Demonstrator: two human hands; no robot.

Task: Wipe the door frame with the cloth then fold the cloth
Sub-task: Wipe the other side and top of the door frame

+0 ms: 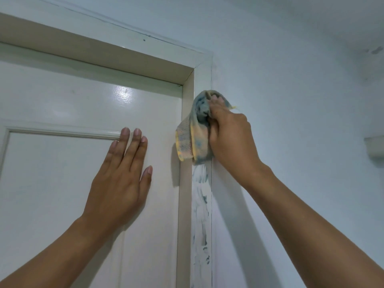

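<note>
while right hand (226, 138) clutches cloth (192, 132) against door frame (200, 204) edge, left hand (120, 177) flat on door (62, 100)

white panelled door (62, 104) | pale wall (291, 80) | possibly a wall fixture (375, 147)

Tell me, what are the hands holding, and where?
The right hand grips the cloth by its bunched upper part, against the door frame. The left hand holds nothing.

Hidden from us: right hand (230, 138) fingertips, buried in the cloth (194, 129); door frame (200, 75) strip behind that cloth. Cut off: door (62, 96) at left and bottom edges.
</note>
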